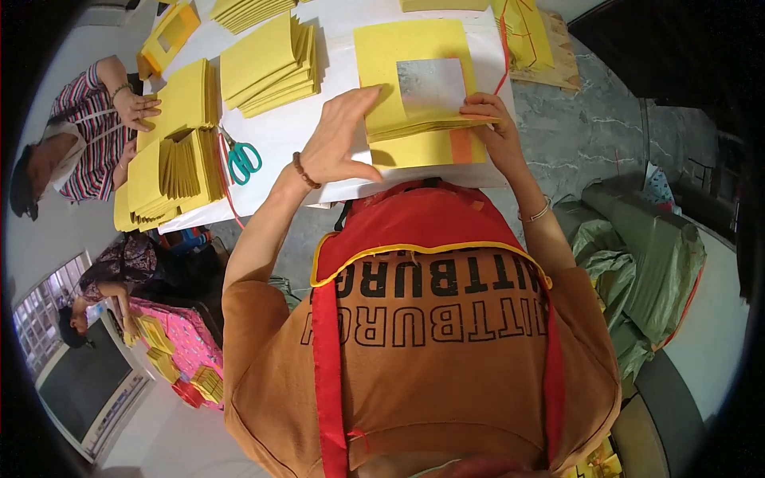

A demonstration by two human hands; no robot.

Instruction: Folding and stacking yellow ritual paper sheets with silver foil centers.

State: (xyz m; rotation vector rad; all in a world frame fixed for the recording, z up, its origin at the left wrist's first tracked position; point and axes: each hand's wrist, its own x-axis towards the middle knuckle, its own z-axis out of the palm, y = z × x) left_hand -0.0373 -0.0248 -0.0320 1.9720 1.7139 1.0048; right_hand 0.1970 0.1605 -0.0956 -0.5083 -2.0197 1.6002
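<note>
Left hand [339, 139] hangs wide, thumb spread from fingers, by the left edge of the layered yellow paper [386, 72] at the frame's upper centre; the right hand [488, 121] pinches its right edge. The paper bears a pale grey rectangle [434, 84] and, towards lower right, an orange patch [461, 147].

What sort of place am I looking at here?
Perhaps a small workshop for paper or card goods: a flat yellow piece lies at the table's near edge, with yellow stacks and teal-handled scissors beyond its left side; a co-worker in a striped top has a hand on another stack.
</note>
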